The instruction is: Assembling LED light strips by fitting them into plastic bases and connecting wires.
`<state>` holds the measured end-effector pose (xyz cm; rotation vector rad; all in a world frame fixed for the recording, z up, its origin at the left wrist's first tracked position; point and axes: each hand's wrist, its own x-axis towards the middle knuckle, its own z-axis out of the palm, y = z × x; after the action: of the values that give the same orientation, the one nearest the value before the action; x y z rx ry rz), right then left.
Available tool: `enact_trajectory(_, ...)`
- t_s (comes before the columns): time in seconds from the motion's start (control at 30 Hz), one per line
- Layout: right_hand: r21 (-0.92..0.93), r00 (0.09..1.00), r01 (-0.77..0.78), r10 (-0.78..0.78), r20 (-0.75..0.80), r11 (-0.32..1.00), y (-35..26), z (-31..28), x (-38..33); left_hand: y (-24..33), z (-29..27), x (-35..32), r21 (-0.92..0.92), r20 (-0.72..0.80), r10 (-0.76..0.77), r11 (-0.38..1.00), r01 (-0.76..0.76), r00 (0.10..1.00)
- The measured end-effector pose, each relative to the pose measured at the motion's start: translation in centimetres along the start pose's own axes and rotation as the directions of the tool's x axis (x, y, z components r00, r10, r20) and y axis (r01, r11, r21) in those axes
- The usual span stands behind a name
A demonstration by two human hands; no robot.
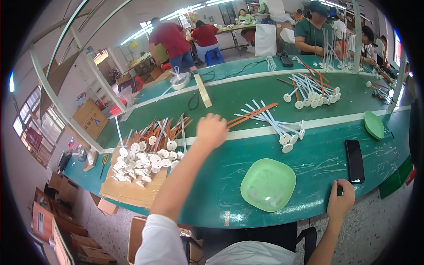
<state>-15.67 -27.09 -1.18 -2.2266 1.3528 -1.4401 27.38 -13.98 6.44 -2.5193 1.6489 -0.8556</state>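
My left hand (212,131) reaches over the bench with its fingers curled. Brown strips (254,115) run out from its right side and cross a bunch of white strips with round white disc ends (289,139). The strips' near ends are hidden by the hand. My right hand (341,198) is closed at the bench's front edge, with a small dark object (339,191) between its fingers, too little shown to name. Left of my left forearm, a large heap of white-disc pieces (141,161) with brown and white strips lies on cardboard (128,192).
A green plastic bowl (268,184) stands between my arms. A black phone (354,161) and a small green dish (374,125) lie at the right. Farther back are another bunch of strips (314,99) and a wooden block (203,90). A person in green (309,35) works across the bench.
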Motion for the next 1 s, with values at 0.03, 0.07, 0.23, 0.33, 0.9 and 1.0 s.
enact_trajectory(0.03, 0.006, 1.0, 0.008, -0.008, -0.008, 1.0, 0.0, 0.0, 0.1, 0.3, 1.8, 0.8, 0.023, -0.033, 0.022, 1.0, -0.021, 0.999)
enact_trajectory(0.07, 0.01, 1.0, 0.025, -0.025, -0.001, 1.0, 0.3, 0.1, 0.0, 0.7, 2.7, 1.5, 0.024, -0.043, 0.022, 1.0, -0.021, 0.999)
enact_trajectory(0.23, 0.007, 0.999, 0.03, -0.03, 0.017, 1.0, 0.8, 0.1, -0.2, 2.0, 2.7, 2.1, 0.129, 0.099, -0.097, 0.988, 0.084, 0.99)
enact_trajectory(0.33, -0.001, 0.999, 0.007, -0.007, -0.052, 1.0, 0.1, -0.2, -0.3, 1.8, -0.7, -0.8, 0.015, -0.025, -0.137, 0.99, 0.137, 0.99)
enact_trajectory(0.9, 0.807, 0.789, 0.409, -0.609, -0.078, 0.426, -15.0, -1.5, -10.3, 17.6, -12.8, -24.9, -0.618, 0.485, -0.172, -0.761, 0.197, 0.857)
enact_trajectory(1.0, 0.837, 0.803, 0.355, -0.595, -0.045, 0.416, -14.9, -2.1, -10.5, 16.7, -12.5, -26.1, -0.61, 0.384, -0.036, -0.76, 0.225, 0.922)
